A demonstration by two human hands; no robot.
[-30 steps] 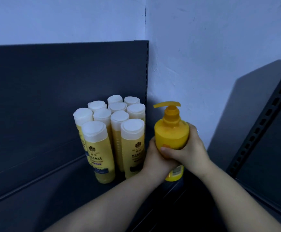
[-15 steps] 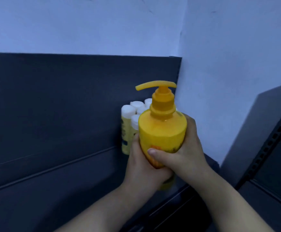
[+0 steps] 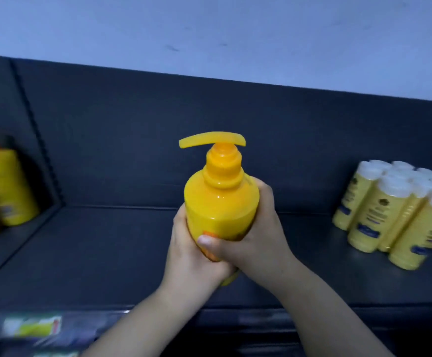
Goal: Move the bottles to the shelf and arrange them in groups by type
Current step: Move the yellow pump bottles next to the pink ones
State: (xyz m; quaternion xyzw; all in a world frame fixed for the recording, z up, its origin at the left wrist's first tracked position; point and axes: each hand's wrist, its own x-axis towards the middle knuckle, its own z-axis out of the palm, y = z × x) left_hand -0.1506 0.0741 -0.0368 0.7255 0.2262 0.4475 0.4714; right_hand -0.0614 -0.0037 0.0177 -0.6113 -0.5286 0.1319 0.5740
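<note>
A yellow pump bottle (image 3: 220, 202) is held upright in front of me, above the dark shelf (image 3: 101, 243). My left hand (image 3: 186, 251) wraps its lower left side and my right hand (image 3: 256, 233) clasps its right side, thumb across the front. The pump nozzle points left. At the right end of the shelf stands a tight cluster of several pale yellow bottles with white caps (image 3: 395, 210). Blurred yellow pump-type bottles (image 3: 6, 186) stand at the far left, beyond a shelf divider.
The shelf's dark back panel (image 3: 209, 119) runs the full width under a pale wall. An upright divider (image 3: 37, 140) separates the left bay. A blurred green-and-white label (image 3: 32, 327) sits on the shelf's front edge at lower left.
The view has swung left: the white-capped bottles have slid from just behind the pump bottle to the far right. The left bay with yellow bottles has come into view. Both hands keep their grip.
</note>
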